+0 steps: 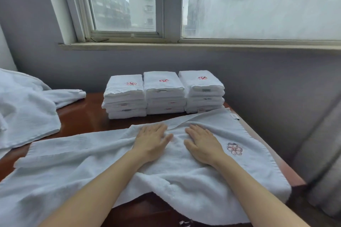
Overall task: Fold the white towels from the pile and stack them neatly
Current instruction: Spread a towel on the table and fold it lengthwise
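Fingers (156,129) straight and gripping nothing, we are pressing our left hand (151,141) and right hand (203,145) flat, side by side, on the spread towel (73,162) under them, folded stacks (163,93) sitting beyond our fingertips.

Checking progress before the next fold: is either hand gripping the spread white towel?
No, the left hand and the right hand lie flat, fingers straight, on the spread white terry towel.

The left forearm (103,189) and right forearm (243,189) reach forward from the lower edge, bare and converging. The left hand (152,142) and right hand (202,144) lie palm down, side by side and just apart, fingers straight, thumbs inward.
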### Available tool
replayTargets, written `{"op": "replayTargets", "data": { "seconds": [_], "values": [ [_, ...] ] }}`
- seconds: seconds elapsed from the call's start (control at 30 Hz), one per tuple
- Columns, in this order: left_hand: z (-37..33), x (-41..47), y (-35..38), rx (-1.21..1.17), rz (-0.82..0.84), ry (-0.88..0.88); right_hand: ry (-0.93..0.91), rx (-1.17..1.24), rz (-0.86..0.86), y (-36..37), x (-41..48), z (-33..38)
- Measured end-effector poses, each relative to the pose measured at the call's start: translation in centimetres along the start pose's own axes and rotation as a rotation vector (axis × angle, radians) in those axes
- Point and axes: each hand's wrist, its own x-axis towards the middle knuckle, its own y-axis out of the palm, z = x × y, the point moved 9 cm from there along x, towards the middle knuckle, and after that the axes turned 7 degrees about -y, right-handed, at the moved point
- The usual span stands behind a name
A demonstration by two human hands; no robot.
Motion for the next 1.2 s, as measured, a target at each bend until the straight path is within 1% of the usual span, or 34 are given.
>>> {"op": "replayTargets", "data": {
  "seconds": [0.07,0.17,0.27,0.33,0.4,0.47,0.53,0.6,0.67,0.73,0.83,0.97,1.03,1.1,1.13,1.2],
  "values": [
    [-0.5,1.1,-1.5,0.0,-0.094,-0.04,-0.01,0.007,-0.012,-0.2,0.1,0.0],
    [-2.1,2.7,-2.0,0.045,-0.118,-0.041,-0.031,0.029,-0.071,-1.5,0.1,-0.5],
    [-2.9,3.7,-2.3,-0.014,-0.151,-0.023,0.061,0.16,-0.16,-4.0,0.1,-2.7],
    [-3.1,4.0,-2.7,-0.027,-0.202,-0.007,0.117,0.192,-0.206,-5.4,0.5,-4.3],
    [-3.0,4.1,-3.0,-0.047,-0.24,0.007,0.139,0.172,-0.216,-6.2,1.2,-5.3],
    [-2.9,3.9,-3.5,-0.142,-0.286,0.021,0.135,0.133,-0.188,-6.3,2.2,-5.2],
    [-3.0,3.1,-4.8,-0.258,-0.38,0.057,0.125,0.053,-0.15,-6.1,3.2,-4.8],
    [-3.5,2.1,-6.2,-0.284,-0.469,0.112,0.141,0.01,-0.141,-5.9,3.9,-4.8],
    [-3.9,1.2,-7.2,-0.253,-0.527,0.163,0.178,0.031,-0.183,-6.2,4.1,-5.2],
    [-4.0,0.5,-7.9,-0.23,-0.561,0.196,0.218,0.066,-0.267,-7.2,3.7,-5.6],
    [-4.2,-0.5,-8.6,-0.235,-0.577,0.219,0.238,0.094,-0.399,-9.4,2.2,-5.6],
    [-4.6,-2.2,-9.4,-0.249,-0.592,0.236,0.198,0.024,-0.52,-12.7,-1.1,-4.5],
    [-4.7,-3.1,-9.7,-0.261,-0.592,0.247,0.172,-0.052,-0.529,-13.7,-2.8,-3.7],
    [-4.6,-4.0,-9.7,-0.253,-0.579,0.248,0.163,-0.11,-0.499,-14.2,-4.3,-3.0],
    [-4.6,-4.3,-9.5,-0.233,-0.561,0.246,0.163,-0.131,-0.475,-14.2,-5.0,-2.7],
    [-4.5,-4.6,-8.7,-0.175,-0.475,0.24,0.168,-0.17,-0.413,-13.8,-6.4,-2.1]
  ]
}}
